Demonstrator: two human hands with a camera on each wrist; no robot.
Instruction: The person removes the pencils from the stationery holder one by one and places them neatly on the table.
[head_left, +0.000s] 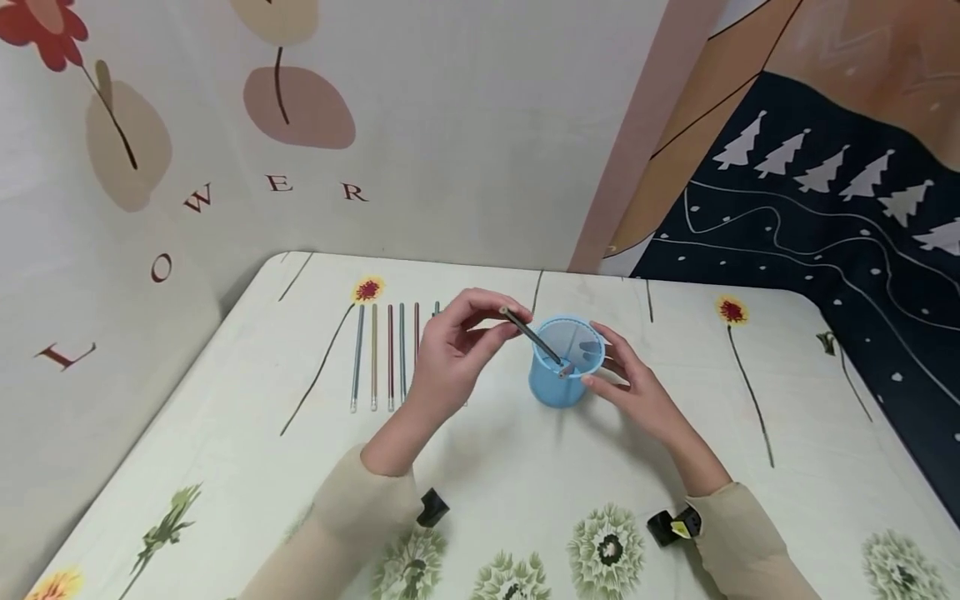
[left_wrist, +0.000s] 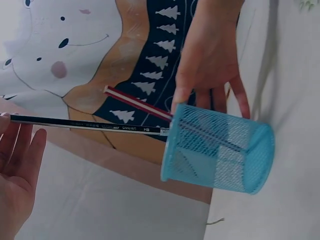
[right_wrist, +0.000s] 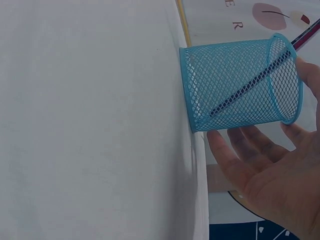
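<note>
My left hand (head_left: 450,362) pinches a dark pencil (head_left: 531,335) near one end between thumb and fingers. It slants down to the rim of a light blue mesh pen holder (head_left: 555,392); in the left wrist view the lettered "HB" end, with its metal band, is right at the rim. Inside the holder leans a red striped pencil (left_wrist: 140,102), its upper part sticking out over the rim. My right hand (head_left: 637,392) steadies the upright holder from the right, thumb at the rim and fingers along the mesh side.
Left of the holder, several pencils (head_left: 390,358) lie side by side in a row, partly hidden behind my left hand. The white tablecloth (head_left: 495,475) has printed flowers. A patterned cloth wall (head_left: 465,183) rises behind the table.
</note>
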